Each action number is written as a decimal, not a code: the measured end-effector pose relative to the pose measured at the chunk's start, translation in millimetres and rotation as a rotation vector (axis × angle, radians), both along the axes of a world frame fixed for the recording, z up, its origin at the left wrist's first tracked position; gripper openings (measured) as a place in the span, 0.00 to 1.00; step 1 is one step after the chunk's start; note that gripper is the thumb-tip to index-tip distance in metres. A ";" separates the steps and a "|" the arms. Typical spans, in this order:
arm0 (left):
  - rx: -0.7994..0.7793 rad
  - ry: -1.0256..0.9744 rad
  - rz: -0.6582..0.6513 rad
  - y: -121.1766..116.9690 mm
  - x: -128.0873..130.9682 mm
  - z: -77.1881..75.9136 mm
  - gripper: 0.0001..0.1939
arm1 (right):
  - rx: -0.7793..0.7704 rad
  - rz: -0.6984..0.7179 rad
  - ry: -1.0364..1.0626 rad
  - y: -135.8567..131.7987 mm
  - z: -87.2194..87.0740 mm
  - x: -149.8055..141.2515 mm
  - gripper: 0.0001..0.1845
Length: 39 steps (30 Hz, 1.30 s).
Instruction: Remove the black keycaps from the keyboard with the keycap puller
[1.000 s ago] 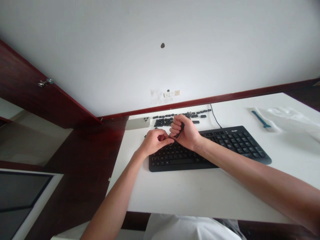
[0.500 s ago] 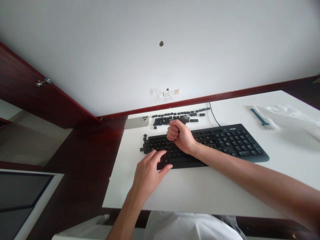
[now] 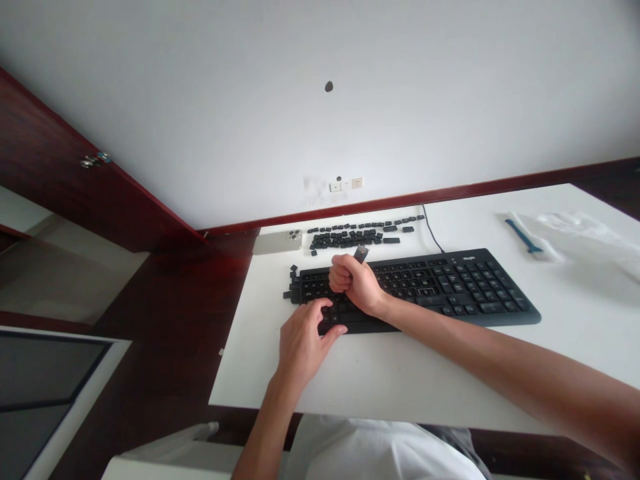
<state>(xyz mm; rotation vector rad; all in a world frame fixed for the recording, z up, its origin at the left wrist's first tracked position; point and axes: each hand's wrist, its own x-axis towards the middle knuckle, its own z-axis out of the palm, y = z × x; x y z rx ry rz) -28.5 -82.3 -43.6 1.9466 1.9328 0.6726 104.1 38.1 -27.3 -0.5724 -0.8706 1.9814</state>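
A black keyboard (image 3: 480, 283) lies on the white table, with many keycaps off its left and middle parts. My right hand (image 3: 355, 280) is wrapped in a fist around a keycap puller (image 3: 361, 253), whose dark end sticks out above the thumb. The puller's wire end is hidden by the hand, low over the keys. At the keyboard's lower left, my left hand (image 3: 307, 333) rests with thumb and fingers apart around the front edge. Loose black keycaps (image 3: 345, 239) lie in rows behind the keyboard, and several more keycaps (image 3: 293, 283) sit by its left end.
A phone (image 3: 277, 242) lies at the table's back left. On the right, a blue-handled brush (image 3: 523, 237) rests on a clear plastic bag (image 3: 580, 230). The keyboard cable (image 3: 433, 230) runs toward the wall. A dark red door (image 3: 90, 173) stands at left.
My right fist has shifted slightly left and tipped, so the puller's wire loops no longer show beneath it. My left hand stays at the keyboard's front edge. The view has shifted slightly.
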 end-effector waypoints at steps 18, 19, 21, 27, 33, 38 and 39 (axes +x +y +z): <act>0.008 -0.004 0.018 2.3 -1.5 -0.9 0.20 | -0.058 0.035 -0.012 0.8 1.9 -0.7 0.26; 0.008 -0.009 0.017 2.1 -1.7 -1.4 0.20 | -0.065 0.041 -0.012 0.9 1.7 -0.8 0.27; 0.011 -0.018 0.009 1.4 -2.1 -3.0 0.20 | -0.079 0.061 -0.007 1.0 1.8 -0.7 0.27; 0.057 -0.037 0.018 -1.5 -2.4 -6.6 0.28 | -0.018 0.142 -0.009 -3.1 4.7 -0.3 0.28; 0.053 -0.011 0.012 -1.1 -1.7 -6.0 0.22 | 0.040 0.164 -0.045 -4.6 4.9 -3.7 0.28; 0.060 -0.022 0.021 -1.2 -2.0 -7.4 0.20 | 0.186 0.187 -0.125 -0.7 4.3 -4.8 0.25; 0.057 -0.020 0.024 -1.5 -2.0 -7.3 0.20 | 0.225 0.208 -0.141 -0.3 5.0 -4.6 0.24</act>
